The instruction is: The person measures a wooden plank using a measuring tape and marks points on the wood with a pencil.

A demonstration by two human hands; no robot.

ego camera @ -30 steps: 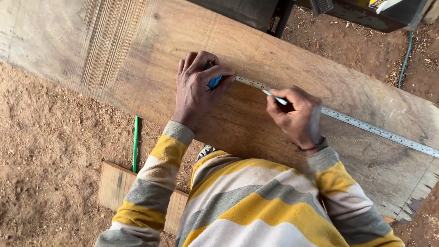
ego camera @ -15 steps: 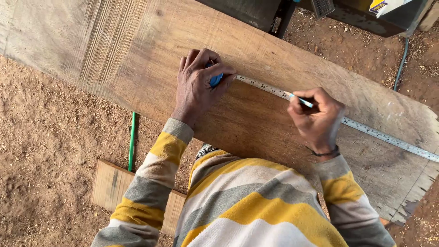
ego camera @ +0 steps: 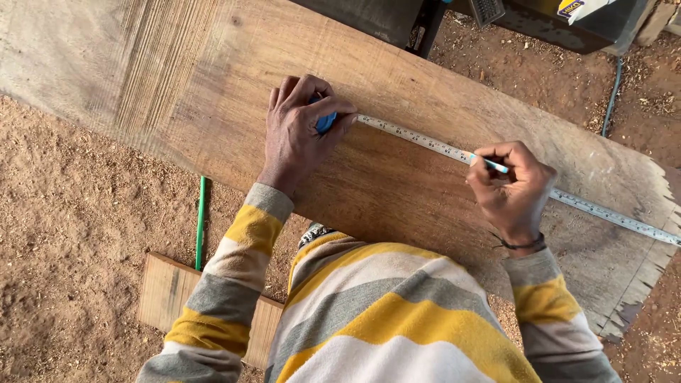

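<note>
Across rough plank [ego camera: 213, 92], left hand [ego camera: 298, 131] clamps blue tape-measure case [ego camera: 325, 122]; right hand [ego camera: 514, 188] pinches pen [ego camera: 493, 165].

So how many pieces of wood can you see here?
2. The wide brown wooden plank runs across the middle, under both hands and the tape. A small flat wooden offcut lies on the sawdust at lower left, partly hidden by the sleeve. Others may lie out of view.

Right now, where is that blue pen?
In the head view, the pen is pinched in the right hand, its tip at the tape stretched across the plank, right of the left hand.
</note>
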